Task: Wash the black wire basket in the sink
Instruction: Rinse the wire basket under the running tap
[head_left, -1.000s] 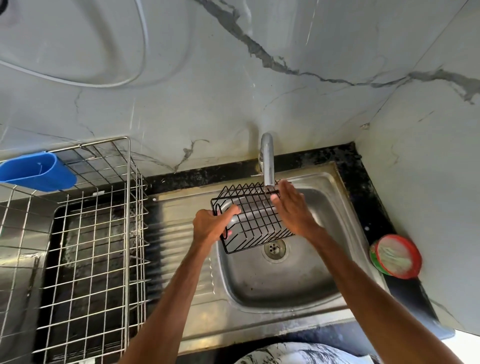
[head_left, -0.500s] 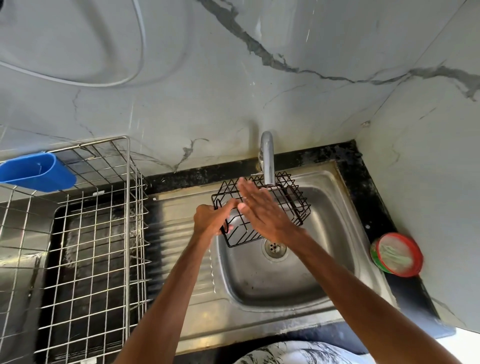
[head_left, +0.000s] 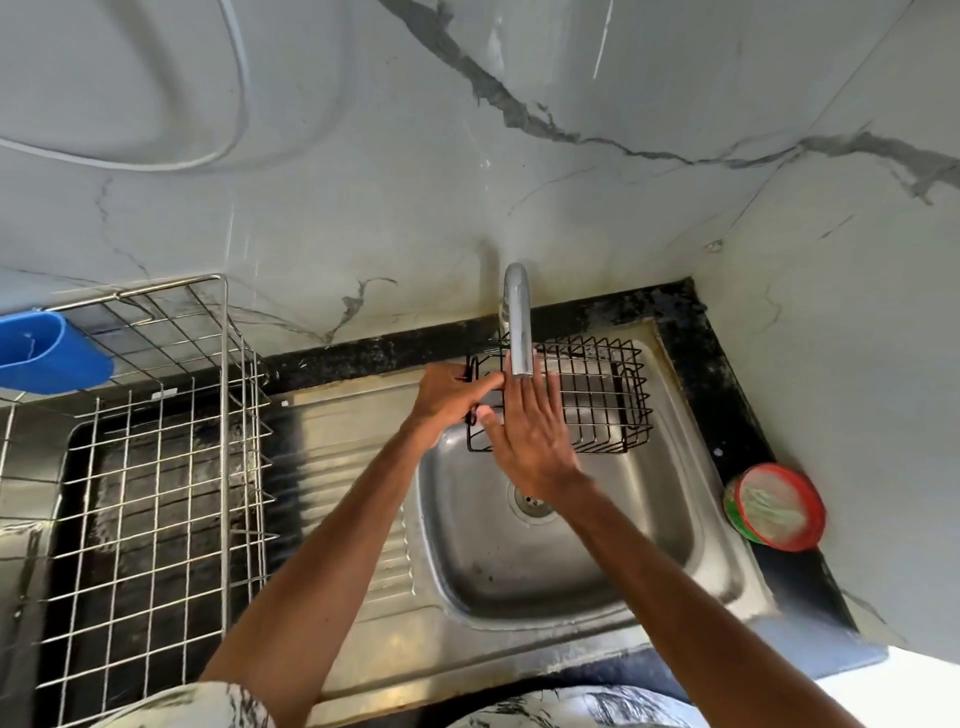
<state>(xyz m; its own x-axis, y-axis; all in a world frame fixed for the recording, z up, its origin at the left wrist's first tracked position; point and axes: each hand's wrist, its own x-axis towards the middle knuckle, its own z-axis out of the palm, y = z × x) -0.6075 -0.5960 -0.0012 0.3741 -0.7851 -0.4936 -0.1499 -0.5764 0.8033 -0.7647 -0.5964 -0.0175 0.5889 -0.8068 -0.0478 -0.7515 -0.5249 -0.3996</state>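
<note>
The black wire basket (head_left: 597, 395) hangs above the back of the steel sink (head_left: 701, 551), right under the tap spout (head_left: 518, 332). My left hand (head_left: 449, 397) grips the basket's left end, fingers curled round the wires. My right hand (head_left: 530, 436) lies flat against the basket's near side, fingers straight and pointing up toward the spout. The basket's left part is hidden behind both hands. Whether water runs from the tap is not visible.
A large steel wire dish rack (head_left: 156, 493) stands on the drainboard at the left, with a blue plastic holder (head_left: 47, 353) hooked on its back corner. A round red-rimmed tub (head_left: 776, 506) sits on the black counter at the right. Marble walls close the corner.
The basket has turned and shifted right and back under the spout. My right hand slid from its far top edge across to its near left side, fingers now flat. The left hand kept its grip.
</note>
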